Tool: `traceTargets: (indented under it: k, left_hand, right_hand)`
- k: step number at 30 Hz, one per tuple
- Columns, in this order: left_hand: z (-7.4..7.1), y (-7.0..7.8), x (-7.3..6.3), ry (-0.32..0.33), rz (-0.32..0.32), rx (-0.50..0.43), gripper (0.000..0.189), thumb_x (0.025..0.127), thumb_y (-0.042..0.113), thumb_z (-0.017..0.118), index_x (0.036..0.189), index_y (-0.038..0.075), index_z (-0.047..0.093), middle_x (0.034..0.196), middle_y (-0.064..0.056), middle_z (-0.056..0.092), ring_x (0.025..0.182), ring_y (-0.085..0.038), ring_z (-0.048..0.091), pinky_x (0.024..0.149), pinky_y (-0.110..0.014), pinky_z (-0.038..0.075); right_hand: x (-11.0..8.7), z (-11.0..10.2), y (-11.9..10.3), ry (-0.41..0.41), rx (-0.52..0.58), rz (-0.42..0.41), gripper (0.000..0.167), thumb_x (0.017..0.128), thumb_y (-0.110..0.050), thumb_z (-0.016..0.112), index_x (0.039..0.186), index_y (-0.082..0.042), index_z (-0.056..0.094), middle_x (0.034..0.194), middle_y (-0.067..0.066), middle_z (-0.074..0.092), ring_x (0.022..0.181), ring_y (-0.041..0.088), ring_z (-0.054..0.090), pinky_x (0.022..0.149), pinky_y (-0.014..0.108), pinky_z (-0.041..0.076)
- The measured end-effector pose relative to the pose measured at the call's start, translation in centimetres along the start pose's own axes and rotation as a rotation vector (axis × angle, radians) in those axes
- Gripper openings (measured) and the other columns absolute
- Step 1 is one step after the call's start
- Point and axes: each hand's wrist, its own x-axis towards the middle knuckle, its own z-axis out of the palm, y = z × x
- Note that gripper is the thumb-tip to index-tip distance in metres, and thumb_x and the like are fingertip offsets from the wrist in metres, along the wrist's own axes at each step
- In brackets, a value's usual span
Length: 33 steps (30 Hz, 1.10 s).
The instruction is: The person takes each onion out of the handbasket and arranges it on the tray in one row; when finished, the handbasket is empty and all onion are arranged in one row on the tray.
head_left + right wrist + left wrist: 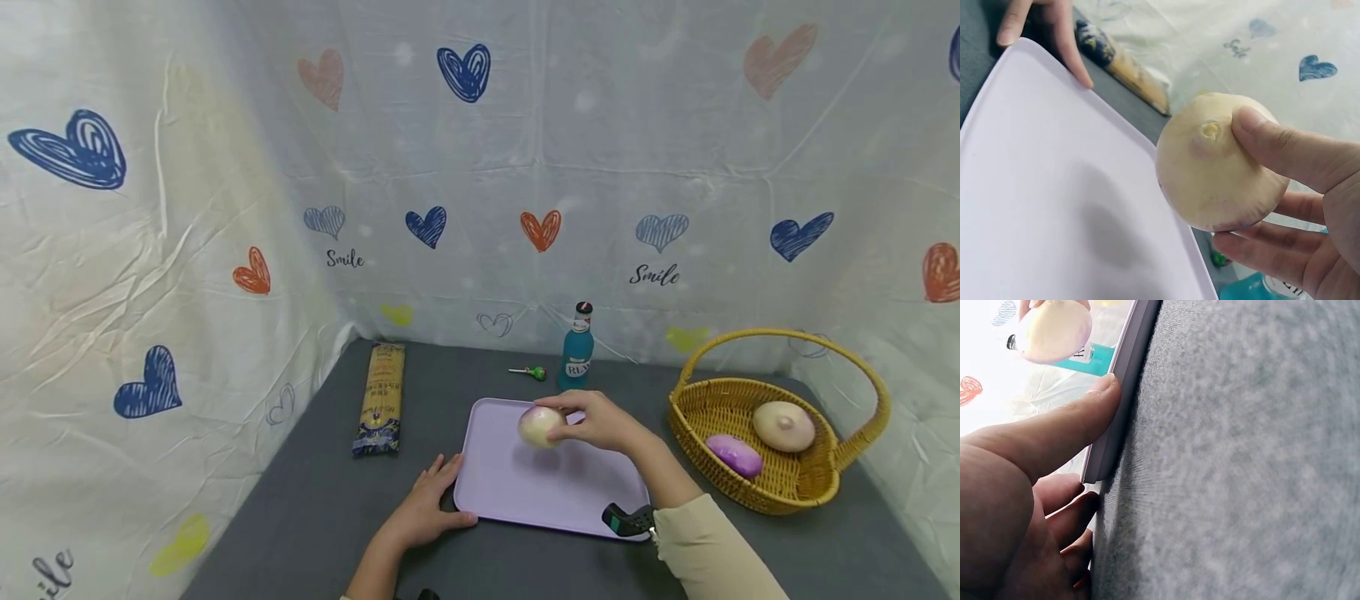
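My right hand [592,421] pinches a round cream turnip with a purple tinge [538,427] above the lilac tray [517,496]. In the right wrist view, the thumb lies on the turnip [1216,169] beside its small stub, with fingers beneath it. The turnip's shadow falls on the tray. My left hand [426,508] rests at the tray's near left corner, holding nothing. Its fingers extend along the left side, and in the left wrist view the thumb [1079,425] touches the tray's outer rim [1124,412].
A yellow wicker basket [690,458] with a tall handle stands at right, containing a pale round vegetable [783,427] and a shiny purple one [735,456]. Behind the tray are a blue bottle [577,350] and a green lollipop [536,372]. A noodle packet [381,400] lies at left.
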Motion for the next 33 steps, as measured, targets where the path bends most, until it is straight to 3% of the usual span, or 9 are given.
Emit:
traceTargets:
  k: [9, 17, 21, 28, 33]
  left_hand:
    - [0.2, 0.0, 0.1, -0.001, -0.018, 0.002, 0.101, 0.08, 0.047, 0.082, 0.159, 0.011, 0.032, 0.166, -0.01, 0.03, 0.155, -0.041, 0.012, 0.119, -0.071, 0.008]
    - [0.1, 0.1, 0.0, 0.001, -0.022, -0.002, 0.1, 0.08, 0.046, 0.082, 0.159, 0.012, 0.032, 0.166, -0.011, 0.029, 0.155, -0.041, 0.011, 0.12, -0.07, 0.008]
    - [0.0, 0.2, -0.1, 0.001, -0.009, -0.003, 0.1, 0.08, 0.046, 0.082, 0.159, 0.011, 0.032, 0.165, -0.011, 0.03, 0.155, -0.041, 0.012, 0.12, -0.07, 0.008]
    - [0.0, 0.1, -0.1, 0.0, 0.004, -0.011, 0.099, 0.081, 0.046, 0.082, 0.159, 0.011, 0.032, 0.165, -0.012, 0.03, 0.155, -0.042, 0.011, 0.119, -0.071, 0.008]
    - [0.0, 0.0, -0.1, -0.002, -0.014, -0.016, 0.1, 0.081, 0.048, 0.081, 0.16, 0.013, 0.031, 0.166, -0.013, 0.029, 0.155, -0.042, 0.01, 0.118, -0.073, 0.009]
  right_hand:
    - [1.1, 1.2, -0.4, -0.033, 0.089, 0.008, 0.053, 0.085, -0.033, 0.082, 0.134, -0.018, 0.068, 0.124, 0.004, 0.07, 0.11, 0.025, 0.065, 0.093, 0.059, 0.054]
    - [2.0, 2.6, -0.6, -0.041, 0.085, -0.025, 0.053, 0.086, -0.032, 0.081, 0.134, -0.015, 0.067, 0.127, 0.007, 0.07, 0.111, 0.028, 0.067, 0.094, 0.061, 0.053]
    - [2.6, 3.4, -0.4, -0.058, 0.103, -0.01, 0.053, 0.088, -0.032, 0.079, 0.136, -0.015, 0.066, 0.129, 0.008, 0.069, 0.111, 0.029, 0.068, 0.094, 0.057, 0.054]
    - [3.7, 4.9, -0.4, -0.113, 0.192, 0.075, 0.052, 0.091, -0.033, 0.076, 0.14, -0.017, 0.063, 0.133, 0.008, 0.067, 0.105, 0.025, 0.069, 0.082, 0.033, 0.059]
    - [4.4, 5.8, -0.1, -0.139, 0.196, 0.113, 0.051, 0.094, -0.033, 0.073, 0.14, -0.015, 0.062, 0.129, 0.009, 0.068, 0.1, 0.022, 0.067, 0.076, 0.03, 0.059]
